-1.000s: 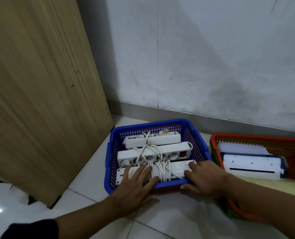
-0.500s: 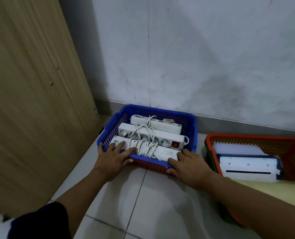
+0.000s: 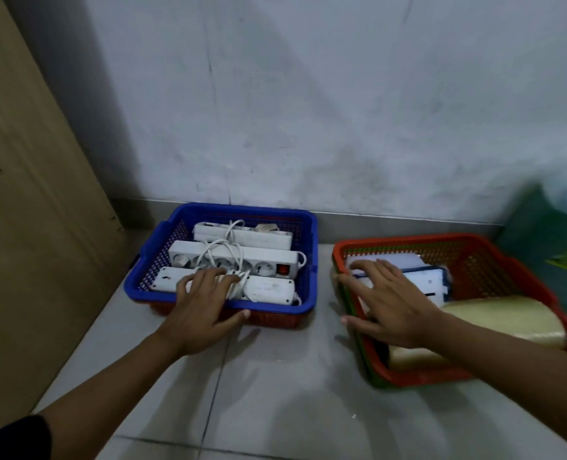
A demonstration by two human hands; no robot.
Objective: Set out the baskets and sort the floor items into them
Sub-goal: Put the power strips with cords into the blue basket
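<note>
On the floor by the wall, left hand [image 3: 206,307] lies spread over the blue basket [image 3: 308,260] of power strips [image 3: 232,258]; right hand [image 3: 388,307], spread, presses the orange basket's [image 3: 474,242] contents. Sorting appears finished; next, squaring both baskets.

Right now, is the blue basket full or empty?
Nearly full: three white power strips with coiled cords cover the floor of the blue basket, lying side by side. The left hand rests on the nearest one.
</note>
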